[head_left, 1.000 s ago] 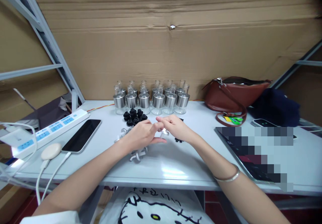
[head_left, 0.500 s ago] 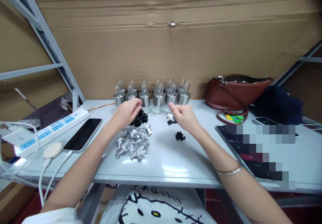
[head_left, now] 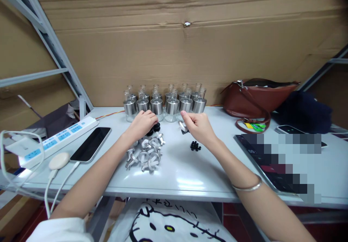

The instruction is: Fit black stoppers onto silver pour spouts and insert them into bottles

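Now the right hand's fingers are curling in under the thumb and, it seems, clamping a white piece (head_left: 182, 126) that is poking out at the left side of that right hand (head_left: 201, 127); some dark bits are showing just below it, though whether they are joined to it is hard to tell. The left hand's fingers are bending downward together over the black stoppers (head_left: 156, 127), their tips hiding, so whether they are gripping one cannot be told. A second ago both hands were meeting around a white part; now they are working apart, the left hand (head_left: 143, 123) covering more of the stoppers than half a second ago, which is suggesting a pick-up step while the right is keeping its piece. Just nearer the body, a heap of white parts (head_left: 146, 155) is lying loose, and a cluster of small black pieces (head_left: 195, 146) is sitting below the right hand. Beyond, glass bottles (head_left: 172, 106) with metal sleeves are standing upright in two rows on the table (head_left: 174, 184).
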Tool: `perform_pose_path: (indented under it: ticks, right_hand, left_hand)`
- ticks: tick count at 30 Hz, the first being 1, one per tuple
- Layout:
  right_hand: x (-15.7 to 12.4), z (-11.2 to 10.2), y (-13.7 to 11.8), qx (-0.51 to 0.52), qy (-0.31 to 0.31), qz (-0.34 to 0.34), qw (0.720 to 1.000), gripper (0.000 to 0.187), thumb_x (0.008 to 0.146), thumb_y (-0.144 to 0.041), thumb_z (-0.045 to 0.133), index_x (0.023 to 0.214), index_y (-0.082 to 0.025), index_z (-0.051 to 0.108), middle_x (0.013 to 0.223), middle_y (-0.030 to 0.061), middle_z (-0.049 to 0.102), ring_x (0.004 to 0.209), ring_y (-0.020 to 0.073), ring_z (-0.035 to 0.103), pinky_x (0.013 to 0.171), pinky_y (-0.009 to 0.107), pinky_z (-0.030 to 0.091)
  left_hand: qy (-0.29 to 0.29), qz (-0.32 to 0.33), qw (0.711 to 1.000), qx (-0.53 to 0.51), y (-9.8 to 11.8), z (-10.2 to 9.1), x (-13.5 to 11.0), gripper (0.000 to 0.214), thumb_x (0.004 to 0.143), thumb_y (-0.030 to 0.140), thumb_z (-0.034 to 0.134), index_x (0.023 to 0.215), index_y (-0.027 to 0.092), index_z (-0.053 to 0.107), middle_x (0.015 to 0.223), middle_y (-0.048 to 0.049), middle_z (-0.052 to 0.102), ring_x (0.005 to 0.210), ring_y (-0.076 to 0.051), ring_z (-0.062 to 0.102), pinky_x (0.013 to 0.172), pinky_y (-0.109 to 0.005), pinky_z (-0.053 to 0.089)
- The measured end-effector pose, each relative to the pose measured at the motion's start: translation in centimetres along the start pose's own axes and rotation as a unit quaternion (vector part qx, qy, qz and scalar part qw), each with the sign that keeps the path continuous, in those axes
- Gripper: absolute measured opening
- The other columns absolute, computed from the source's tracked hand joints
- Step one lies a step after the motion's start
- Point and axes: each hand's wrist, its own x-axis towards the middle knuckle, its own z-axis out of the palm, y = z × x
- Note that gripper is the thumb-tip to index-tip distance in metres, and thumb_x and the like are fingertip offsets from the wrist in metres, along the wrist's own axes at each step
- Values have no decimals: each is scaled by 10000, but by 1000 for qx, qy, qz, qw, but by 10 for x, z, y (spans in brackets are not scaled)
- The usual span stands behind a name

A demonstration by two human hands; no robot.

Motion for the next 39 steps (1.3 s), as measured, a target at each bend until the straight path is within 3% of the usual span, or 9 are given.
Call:
perform_pose_path:
  ticks: [8,13,17,21,23,28,32,39]
  right_hand:
    - [0,0,-1,0,1,-7,1000,567,906,-582,259,495,-195,211,425,-20,280,431,81,260,469,266,193]
    - [-2,2,2,4,49,7,999,555,918,-566,262,503,-199,224,428,-22,288,428,84,270,478,271,194]
    - [-3,4,2,8,68,-6,998,549,921,-592,213,533,-205,230,447,-22,300,434,89,283,481,267,195]
    - [-4,5,1,-11,50,-15,999,542,910,-623,184,562,-211,243,465,-26,311,441,96,289,481,254,212]
    - [-5,6,0,-12,37,-12,999,522,908,-620,205,583,-215,262,468,-30,325,444,100,301,482,244,225]
    - [-6,7,-1,1,-22,-22,1000,469,915,-591,231,647,-220,334,484,-33,399,436,107,371,490,232,251]
    - [-7,10,1,10,-18,-26,999,479,916,-605,187,666,-224,338,488,-34,393,435,114,385,483,232,255]
    - [-12,13,-2,35,-9,-66,997,491,926,-598,145,675,-225,344,496,-29,401,433,115,388,488,240,278]
  left_hand:
    - [-1,-12,1000,8,0,4,-1,199,920,153,409,831,142,587,848,-74,643,853,-205,550,721,-313,323]
    - [100,-63,988,-99,5,-12,-1,136,900,191,424,861,157,550,873,-52,632,827,-180,564,774,-314,358]
    - [178,-166,922,-301,20,-20,-2,93,852,239,461,822,171,518,792,-21,607,736,-148,570,677,-264,403]
    - [141,-229,819,-506,38,-19,-3,147,839,322,476,835,176,479,630,19,587,607,-130,578,566,-229,392]
    - [131,-225,789,-557,45,-19,-3,153,834,329,480,830,177,468,606,30,583,588,-119,578,563,-222,395]
    - [113,-197,759,-610,57,-23,-4,240,826,410,516,797,189,427,596,43,568,540,-105,567,536,-223,384]
    - [90,-167,728,-659,62,-28,-5,341,826,509,524,798,199,386,574,52,549,534,-114,583,559,-243,415]
    - [120,-152,728,-658,61,-26,-4,350,826,499,550,795,187,396,661,53,528,533,-81,563,541,-222,422]
